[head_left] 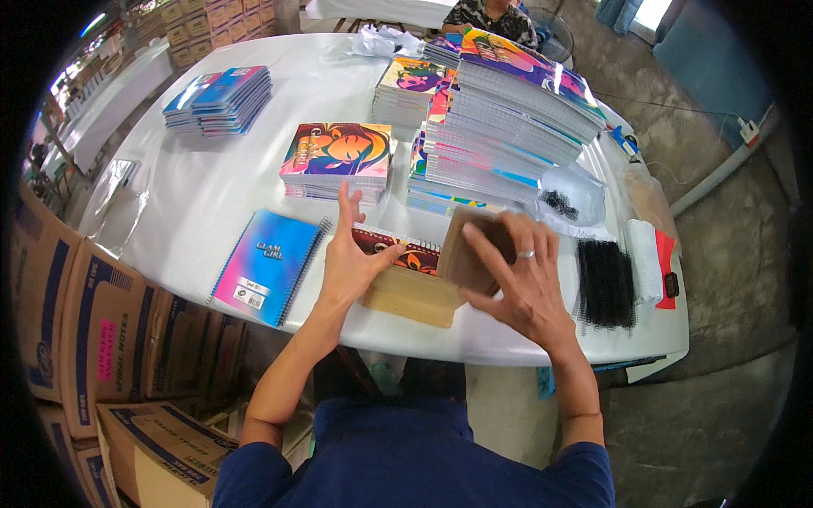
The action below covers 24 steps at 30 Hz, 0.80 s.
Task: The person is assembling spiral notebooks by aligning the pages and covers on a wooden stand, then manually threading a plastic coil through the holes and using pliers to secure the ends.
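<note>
My left hand (pixel 349 258) rests with fingers spread on the left end of a spiral notebook (pixel 405 251) with a dark, colourful cover. That notebook lies on a pale wooden block (pixel 412 296) near the front edge of the white table (pixel 212 195). My right hand (pixel 518 273), a ring on one finger, presses flat on a brown cardboard sheet (pixel 468 245) tilted up over the notebook's right end. A blue and pink spiral notebook (pixel 269 264) lies flat just left of my left hand.
Stacks of colourful notebooks (pixel 339 161) (pixel 500 127) (pixel 222 97) fill the table's middle and back. Black spiral binding coils (pixel 605 282) and a clear bag (pixel 574 196) lie at the right. Cardboard boxes (pixel 93 339) stand at the lower left. Another person (pixel 491 17) sits at the far side.
</note>
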Each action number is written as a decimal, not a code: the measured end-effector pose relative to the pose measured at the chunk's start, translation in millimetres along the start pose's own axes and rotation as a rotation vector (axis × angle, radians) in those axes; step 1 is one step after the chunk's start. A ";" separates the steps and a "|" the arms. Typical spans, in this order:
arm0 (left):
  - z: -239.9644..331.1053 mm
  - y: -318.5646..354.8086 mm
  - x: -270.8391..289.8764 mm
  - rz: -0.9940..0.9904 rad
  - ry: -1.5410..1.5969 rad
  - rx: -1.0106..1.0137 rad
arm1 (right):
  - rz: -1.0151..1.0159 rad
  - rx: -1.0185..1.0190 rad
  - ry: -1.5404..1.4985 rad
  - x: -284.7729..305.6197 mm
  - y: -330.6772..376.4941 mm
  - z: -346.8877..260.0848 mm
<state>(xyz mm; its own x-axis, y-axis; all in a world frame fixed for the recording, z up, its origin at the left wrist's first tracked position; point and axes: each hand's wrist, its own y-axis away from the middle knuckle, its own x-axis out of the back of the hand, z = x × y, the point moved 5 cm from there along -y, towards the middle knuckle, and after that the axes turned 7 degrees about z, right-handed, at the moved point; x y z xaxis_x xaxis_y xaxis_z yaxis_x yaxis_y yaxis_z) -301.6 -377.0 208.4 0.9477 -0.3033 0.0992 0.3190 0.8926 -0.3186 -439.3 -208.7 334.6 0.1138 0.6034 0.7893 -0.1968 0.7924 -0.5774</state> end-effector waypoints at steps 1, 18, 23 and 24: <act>1.6 0.6 0.1 0.007 -0.012 0.004 | -0.044 0.091 0.009 -13.7 5.1 -7.4; -4.1 8.8 -2.9 0.057 0.130 0.016 | -0.845 -0.237 -1.304 -115.8 -16.0 67.7; -9.1 7.9 1.6 0.029 0.090 -0.008 | -0.844 -0.307 -1.143 -138.3 -14.1 67.1; -7.7 6.8 -0.9 0.018 0.101 -0.002 | -0.766 -0.312 -1.199 -137.5 -15.2 72.9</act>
<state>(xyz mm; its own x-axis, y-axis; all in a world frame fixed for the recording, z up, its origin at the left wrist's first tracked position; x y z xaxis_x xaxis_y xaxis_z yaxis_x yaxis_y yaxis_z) -300.3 -373.2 198.8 0.9476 -0.3194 -0.0017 0.3019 0.8976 -0.3212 -522.9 -310.2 250.0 -0.8039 -0.2792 0.5252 -0.2299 0.9602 0.1586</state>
